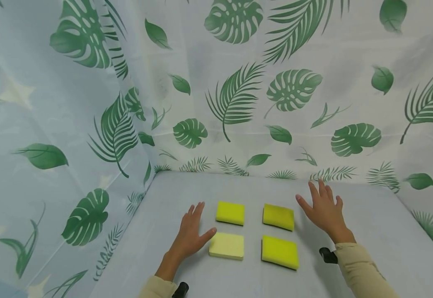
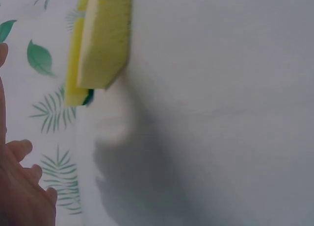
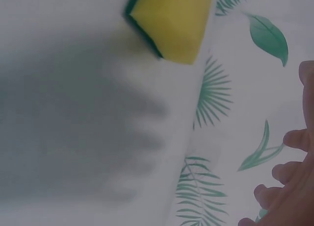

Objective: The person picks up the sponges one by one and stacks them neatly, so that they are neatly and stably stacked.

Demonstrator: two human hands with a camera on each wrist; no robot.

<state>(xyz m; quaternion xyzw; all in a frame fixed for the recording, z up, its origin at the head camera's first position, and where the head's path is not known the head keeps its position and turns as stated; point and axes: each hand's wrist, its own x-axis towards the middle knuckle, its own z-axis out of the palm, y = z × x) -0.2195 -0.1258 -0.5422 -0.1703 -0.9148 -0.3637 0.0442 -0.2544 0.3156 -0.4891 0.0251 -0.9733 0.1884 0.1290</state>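
Note:
Two rows of sponges lie on the table. My left hand [image 1: 189, 236] hovers just left of a pale yellow sponge [image 1: 226, 246], fingers spread, its thumb tip beside the sponge's upper left corner; contact cannot be told. Behind that lies a bright yellow sponge [image 1: 230, 212]. To the right are a darker yellow sponge [image 1: 278, 217] at the back and a bright yellow sponge [image 1: 280, 251] in front. My right hand [image 1: 324, 210], fingers spread and holding nothing, is over the table right of the back sponge. The right wrist view shows a sponge [image 3: 171, 25] with a dark green underside.
A pale grey cloth covers the table [image 1: 253, 281]. Leaf-printed white curtains [image 1: 238, 149] rise along its back, left and right edges. Each wrist carries a small black device, such as the right one [image 1: 328, 255] by the beige sleeve [image 1: 361, 269].

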